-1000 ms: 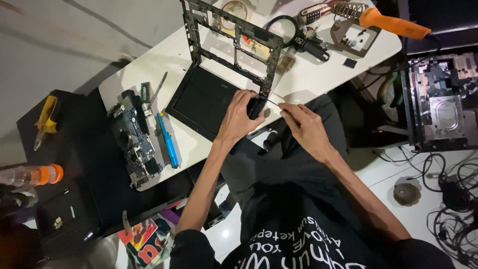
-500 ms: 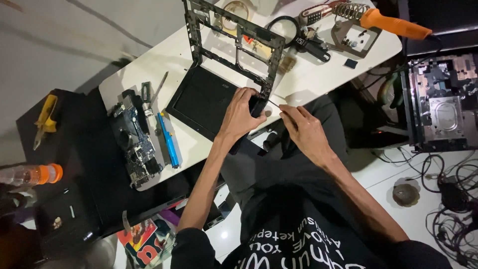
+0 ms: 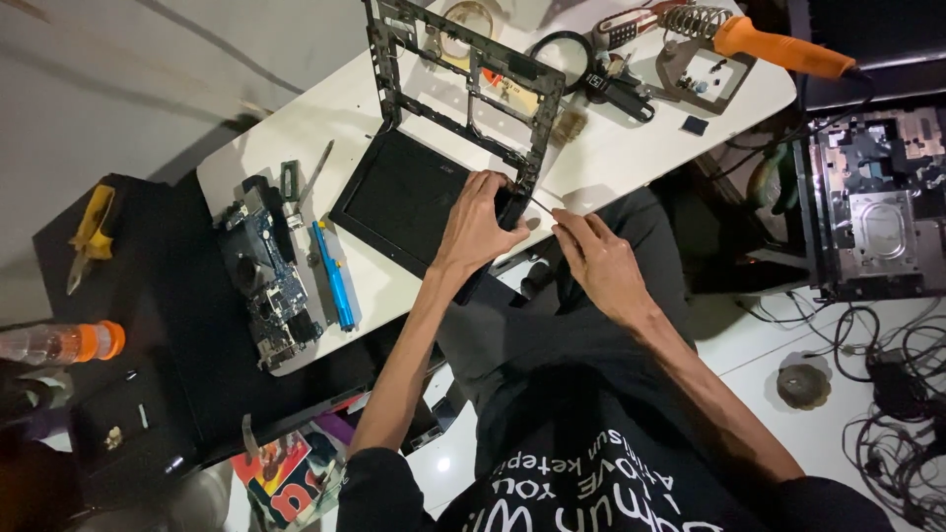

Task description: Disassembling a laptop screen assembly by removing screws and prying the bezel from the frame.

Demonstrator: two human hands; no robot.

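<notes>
Your left hand point(image 3: 480, 229) clamps the hinge corner of the matte black laptop lid point(image 3: 414, 197), lying flat on the white table point(image 3: 631, 148), while your right hand point(image 3: 596, 261) pinches a thin metal tool point(image 3: 542, 206) just beside that corner.

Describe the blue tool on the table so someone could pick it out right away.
Start at the white table and find the black laptop lid under the left hand. Left of the lid lies a slim blue screwdriver, beside a bare circuit board. It is the only blue thing there.
</notes>
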